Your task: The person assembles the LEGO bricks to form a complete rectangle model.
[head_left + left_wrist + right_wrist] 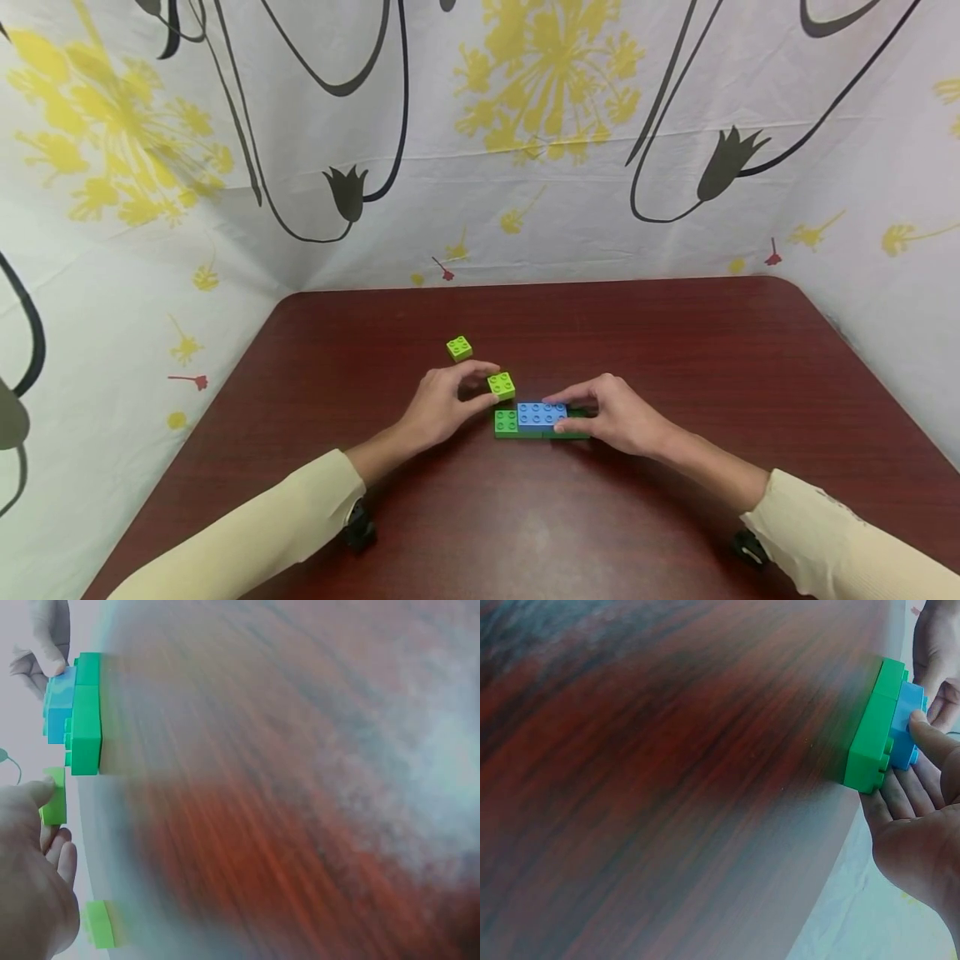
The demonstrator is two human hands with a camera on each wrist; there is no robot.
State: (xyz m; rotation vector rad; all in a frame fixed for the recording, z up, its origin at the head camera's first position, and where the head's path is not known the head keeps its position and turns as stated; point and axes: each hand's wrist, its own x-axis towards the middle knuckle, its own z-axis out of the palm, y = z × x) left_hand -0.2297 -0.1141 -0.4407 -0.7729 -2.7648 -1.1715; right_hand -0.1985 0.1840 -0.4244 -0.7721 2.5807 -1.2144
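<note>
My left hand (442, 406) pinches a lime-green toy brick (501, 386) between thumb and fingers, just above and left of a small brick build. That build has green bricks (506, 423) end to end in a row, with a blue brick (536, 416) on top bridging them; a green stud section shows at each end. My right hand (626, 417) grips the blue brick at its right end, thumb on the near side and fingers on the far side. In the left wrist view the lime brick (55, 796) is held apart from the green bricks (86, 731).
A second lime-green brick (459, 348) sits on the dark red wooden table (637, 517), behind my left hand. A white cloth (562, 208) with flower prints hangs behind the table and along its sides.
</note>
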